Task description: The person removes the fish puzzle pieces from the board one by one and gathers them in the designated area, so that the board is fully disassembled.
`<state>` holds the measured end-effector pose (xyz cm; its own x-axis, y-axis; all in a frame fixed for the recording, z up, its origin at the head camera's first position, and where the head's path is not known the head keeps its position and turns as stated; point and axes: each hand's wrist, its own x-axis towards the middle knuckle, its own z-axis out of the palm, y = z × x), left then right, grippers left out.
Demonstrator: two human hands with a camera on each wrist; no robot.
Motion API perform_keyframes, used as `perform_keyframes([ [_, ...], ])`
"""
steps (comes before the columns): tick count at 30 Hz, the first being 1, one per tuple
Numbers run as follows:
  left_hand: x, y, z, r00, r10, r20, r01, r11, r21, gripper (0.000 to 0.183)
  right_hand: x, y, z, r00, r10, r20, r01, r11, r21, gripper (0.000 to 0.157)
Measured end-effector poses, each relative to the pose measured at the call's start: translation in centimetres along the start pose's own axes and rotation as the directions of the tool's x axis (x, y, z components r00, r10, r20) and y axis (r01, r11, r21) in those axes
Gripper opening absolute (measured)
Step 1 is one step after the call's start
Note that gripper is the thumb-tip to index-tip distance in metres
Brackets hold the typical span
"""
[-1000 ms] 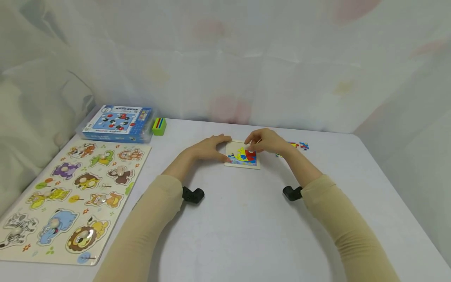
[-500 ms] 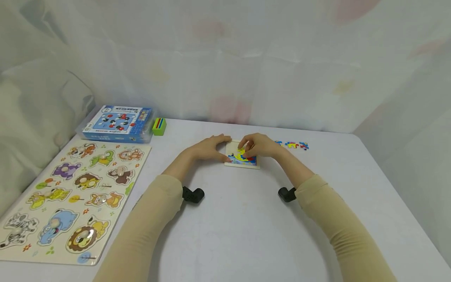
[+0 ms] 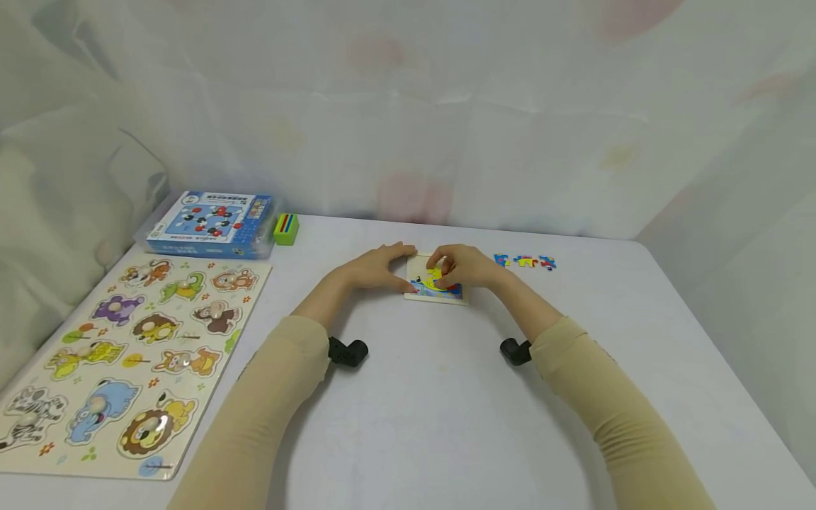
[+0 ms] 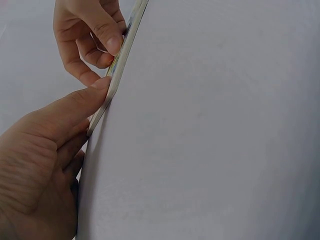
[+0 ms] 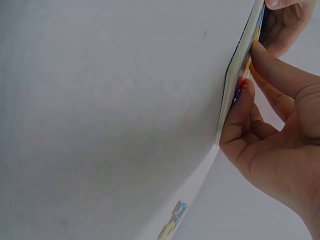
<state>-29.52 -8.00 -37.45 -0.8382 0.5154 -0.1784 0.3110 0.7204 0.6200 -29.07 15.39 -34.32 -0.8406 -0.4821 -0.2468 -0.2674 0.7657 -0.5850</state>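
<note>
A small jigsaw tray (image 3: 417, 265) with a pale wooden rim lies on the white table, its lower part filled with yellow, blue and red pieces. My left hand (image 3: 375, 268) holds the tray's left side, thumb at the near corner and forefinger at the far one. Over the picture, my right hand (image 3: 469, 267) is bent, thumb and forefinger pinching at a yellow puzzle piece (image 3: 434, 275) inside the tray. The right wrist view has the fingertips right at the coloured surface. The red area is mostly hidden beneath that hand.
Three loose puzzle pieces (image 3: 525, 261) lie in a row right of the tray. A large animal peg board (image 3: 210, 354) covers the table's left side. Behind it are a blue molecule-kit box (image 3: 204, 223) and a small green block (image 3: 286, 229). A fabric backdrop (image 3: 408, 106) hangs behind the table.
My right hand has come left and lower from the red part of the picture to the yellow part, uncovering the loose pieces. The left hand stays at the tray.
</note>
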Motion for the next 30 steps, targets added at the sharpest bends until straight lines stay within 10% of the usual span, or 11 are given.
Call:
perform_keyframes([
  [30, -0.13, 0.14, -0.03, 1.0, 0.005, 0.001, -0.005, 1.0, 0.003, 0.087, -0.24, -0.23, 0.19, 0.999, -0.026, -0.03, 0.025, 0.999, -0.022, 0.034],
])
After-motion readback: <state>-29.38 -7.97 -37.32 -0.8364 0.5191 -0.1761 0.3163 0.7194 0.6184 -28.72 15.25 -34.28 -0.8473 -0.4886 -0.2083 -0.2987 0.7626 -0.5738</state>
